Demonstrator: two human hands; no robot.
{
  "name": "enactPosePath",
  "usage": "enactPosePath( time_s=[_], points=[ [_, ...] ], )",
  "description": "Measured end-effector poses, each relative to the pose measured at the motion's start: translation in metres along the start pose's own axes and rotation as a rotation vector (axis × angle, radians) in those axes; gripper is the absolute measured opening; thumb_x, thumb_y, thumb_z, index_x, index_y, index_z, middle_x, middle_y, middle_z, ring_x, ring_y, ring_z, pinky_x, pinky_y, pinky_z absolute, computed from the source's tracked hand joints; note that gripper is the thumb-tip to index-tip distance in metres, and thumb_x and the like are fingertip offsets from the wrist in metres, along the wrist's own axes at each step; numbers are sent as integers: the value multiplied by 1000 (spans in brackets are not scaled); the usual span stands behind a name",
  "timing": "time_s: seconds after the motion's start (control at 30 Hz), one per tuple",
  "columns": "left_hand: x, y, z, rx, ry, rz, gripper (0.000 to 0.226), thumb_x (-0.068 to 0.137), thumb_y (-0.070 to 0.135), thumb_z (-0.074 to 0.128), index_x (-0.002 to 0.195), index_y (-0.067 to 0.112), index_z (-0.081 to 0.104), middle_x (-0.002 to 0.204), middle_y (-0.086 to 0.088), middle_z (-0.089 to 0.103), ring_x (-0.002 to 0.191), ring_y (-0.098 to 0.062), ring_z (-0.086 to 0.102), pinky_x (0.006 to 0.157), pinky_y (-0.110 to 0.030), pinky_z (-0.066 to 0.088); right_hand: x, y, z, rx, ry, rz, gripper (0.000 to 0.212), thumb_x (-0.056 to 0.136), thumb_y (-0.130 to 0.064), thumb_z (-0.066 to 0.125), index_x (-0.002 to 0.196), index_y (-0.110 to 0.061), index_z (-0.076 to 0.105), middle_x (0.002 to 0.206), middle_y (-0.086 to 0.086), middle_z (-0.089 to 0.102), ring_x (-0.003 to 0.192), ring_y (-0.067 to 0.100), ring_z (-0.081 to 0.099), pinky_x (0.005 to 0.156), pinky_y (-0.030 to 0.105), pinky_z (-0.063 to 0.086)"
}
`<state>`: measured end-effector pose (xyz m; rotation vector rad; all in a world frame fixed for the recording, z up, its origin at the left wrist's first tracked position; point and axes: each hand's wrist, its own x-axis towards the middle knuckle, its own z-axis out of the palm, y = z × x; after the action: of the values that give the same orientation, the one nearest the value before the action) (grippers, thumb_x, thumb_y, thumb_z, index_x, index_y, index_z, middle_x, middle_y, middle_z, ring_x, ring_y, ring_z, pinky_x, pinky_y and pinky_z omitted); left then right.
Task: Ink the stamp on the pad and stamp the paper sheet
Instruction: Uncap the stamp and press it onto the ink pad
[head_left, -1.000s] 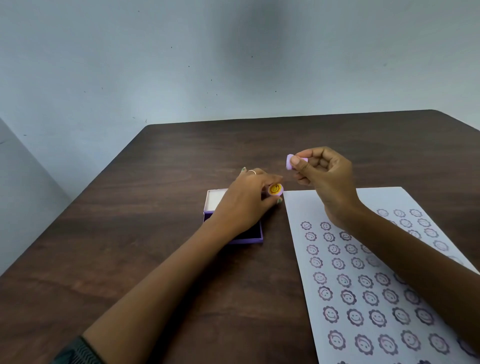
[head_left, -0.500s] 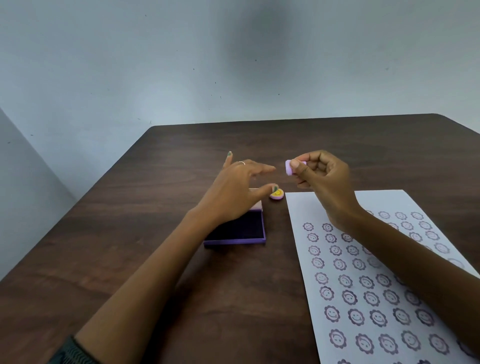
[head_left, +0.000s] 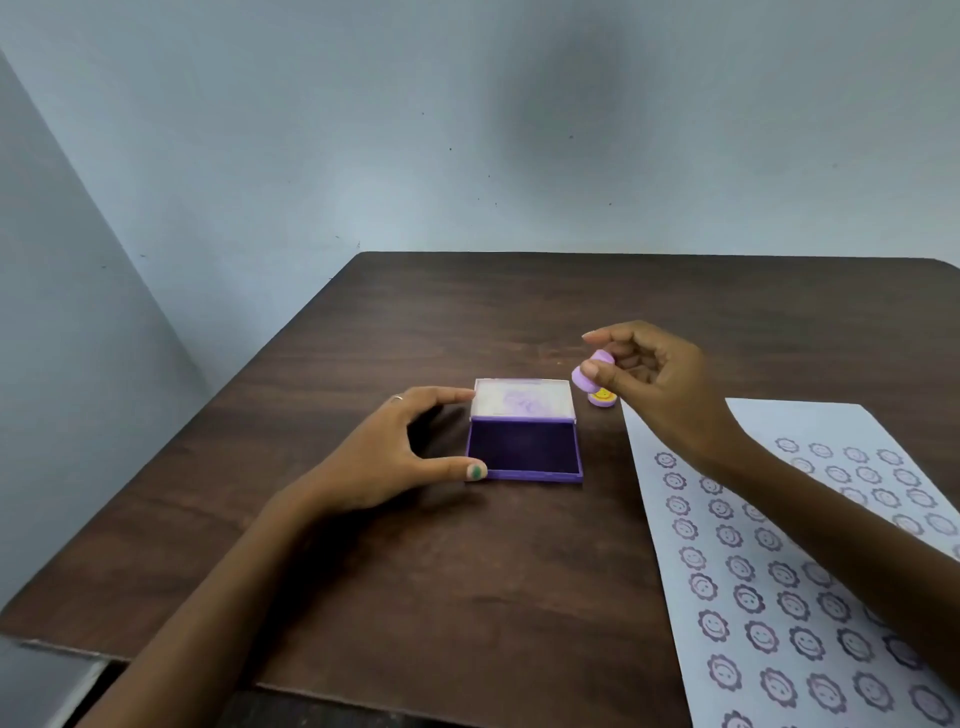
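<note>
The right hand (head_left: 654, 384) pinched the little purple stamp (head_left: 589, 371) in the air, just past the ink pad (head_left: 524, 451) at about two o'clock from it. The left hand (head_left: 395, 457) was spread at the pad's nine o'clock side, thumb touching its corner. The right hand was nearer the paper sheet (head_left: 810, 571).

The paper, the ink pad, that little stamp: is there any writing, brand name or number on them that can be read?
No readable words or numbers anywhere.
Paper sheet: only rows of purple smiley-flower prints.
Ink pad: faint purple marks inside its open lid, too blurred to read.
Small yellow cap: a smiley face, no letters.
Stamp in the right hand: blank.
</note>
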<state>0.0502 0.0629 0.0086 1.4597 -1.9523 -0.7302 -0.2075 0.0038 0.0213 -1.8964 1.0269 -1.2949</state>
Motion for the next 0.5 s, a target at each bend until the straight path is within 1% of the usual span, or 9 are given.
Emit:
enactPosePath(
  time_s=[0.1,0.17,0.23,0.3,0.37,0.43,0.47,0.5],
  points=[
    [0,-4,2,21,7,7,76,59,51,80,128,37,51,130,21,51,121,5,44,101,-14,35,0,-8,8,-63,-63,6,20,76,-17,72,94,-13,65,85,3,70,78,16,67,69,25,56],
    [1,-6,4,89,-2,15,75,61,50,81,129,37,51,131,22,48,122,5,39,95,-1,28,-1,-15,15,-99,-112,-8,19,73,-18,75,90,-14,66,85,1,70,78,17,67,69,27,57],
    [2,-9,4,131,-3,24,74,63,50,80,129,38,50,131,23,45,122,6,35,89,4,24,-2,-23,23,-110,-181,1,18,73,-18,76,89,-19,67,87,-5,70,81,13,67,69,26,58],
    [1,-10,4,136,-1,28,74,64,51,79,130,39,48,131,24,44,123,5,33,89,2,24,-4,-29,31,-107,-237,10,19,73,-17,75,89,-22,68,91,-6,71,85,11,67,72,29,59],
    [2,-10,5,135,-8,32,74,64,51,78,131,39,48,133,22,44,123,3,33,92,-3,24,-7,-33,37,-97,-253,8,20,72,-13,76,89,-20,70,92,-2,72,85,12,68,76,32,59],
    [2,-12,5,138,-12,31,73,65,52,78,131,40,48,135,20,45,123,1,33,95,-12,27,-10,-36,45,-110,-268,0,19,71,-13,75,87,-21,71,90,-3,72,84,11,68,79,32,58],
    [2,-12,5,138,-11,30,73,65,52,78,130,40,48,134,20,45,123,0,33,95,-14,27,-11,-37,49,-118,-272,-3,19,72,-13,75,87,-23,72,89,-4,72,83,10,68,79,31,57],
    [1,-13,5,136,-8,29,72,65,52,78,129,41,48,132,21,45,122,0,34,94,-13,28,-12,-38,52,-121,-270,-3,19,72,-13,75,88,-23,72,88,-4,73,83,10,68,79,30,56]
  ],
)
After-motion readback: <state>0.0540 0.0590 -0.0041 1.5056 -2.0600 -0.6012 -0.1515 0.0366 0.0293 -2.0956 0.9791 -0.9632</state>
